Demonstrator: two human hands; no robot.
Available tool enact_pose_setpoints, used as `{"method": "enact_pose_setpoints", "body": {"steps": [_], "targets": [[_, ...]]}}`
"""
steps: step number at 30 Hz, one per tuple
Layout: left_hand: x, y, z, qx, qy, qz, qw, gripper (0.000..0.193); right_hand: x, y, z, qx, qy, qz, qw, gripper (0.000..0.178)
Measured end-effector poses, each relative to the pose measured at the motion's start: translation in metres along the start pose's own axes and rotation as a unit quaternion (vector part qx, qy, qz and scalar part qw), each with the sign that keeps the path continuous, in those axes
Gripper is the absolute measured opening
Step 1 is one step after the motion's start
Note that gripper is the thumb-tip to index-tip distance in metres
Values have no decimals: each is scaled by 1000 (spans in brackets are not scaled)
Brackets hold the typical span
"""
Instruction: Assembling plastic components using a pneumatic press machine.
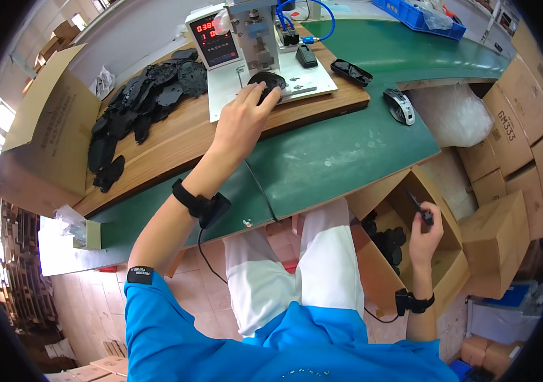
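My left hand (246,114) reaches onto the white base of a small bench press (253,48). Its fingers curl over a black, rounded, mouse-shaped plastic part (267,81) under the press head. On the right, my right hand (425,240) is closed round a small dark plastic piece (427,218), partly hidden by the fingers. That hand is above an open cardboard box (449,264) beside my legs. Several black parts (387,245) lie inside the box.
Thin black plastic pieces (150,89) are heaped on the wooden board (176,137), beside a tall carton (48,134). A black shell (351,72) and a silver-black computer mouse (399,106) lie right of the press. A blue tray (421,19) stands behind; stacked cartons (513,114) line the right.
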State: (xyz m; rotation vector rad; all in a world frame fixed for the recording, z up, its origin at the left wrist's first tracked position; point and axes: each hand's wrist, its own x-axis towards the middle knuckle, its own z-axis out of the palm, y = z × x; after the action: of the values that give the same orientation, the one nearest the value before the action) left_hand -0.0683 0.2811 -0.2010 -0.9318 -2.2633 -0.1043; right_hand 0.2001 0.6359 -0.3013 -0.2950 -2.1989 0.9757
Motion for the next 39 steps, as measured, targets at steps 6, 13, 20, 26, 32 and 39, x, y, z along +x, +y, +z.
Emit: {"method": "enact_pose_setpoints", "body": {"steps": [6,13,20,26,32,39], "targets": [[16,4,21,-20,-1,-21,1000,46,-87,101,-23,-42,-65,196,978,19],[16,18,21,52,-30,-45,997,46,-125,139,-1,-90,-117,161,976,18],[15,13,24,71,-18,-39,997,46,-117,146,17,-101,-163,190,963,18],[25,16,24,74,-54,-33,995,39,-134,182,26,-96,-186,230,950,23],[19,17,19,85,-65,-21,994,41,-152,210,35,-150,-236,256,925,29],[19,10,10,34,-106,-28,993,47,-167,231,46,-109,-278,324,898,35]]}}
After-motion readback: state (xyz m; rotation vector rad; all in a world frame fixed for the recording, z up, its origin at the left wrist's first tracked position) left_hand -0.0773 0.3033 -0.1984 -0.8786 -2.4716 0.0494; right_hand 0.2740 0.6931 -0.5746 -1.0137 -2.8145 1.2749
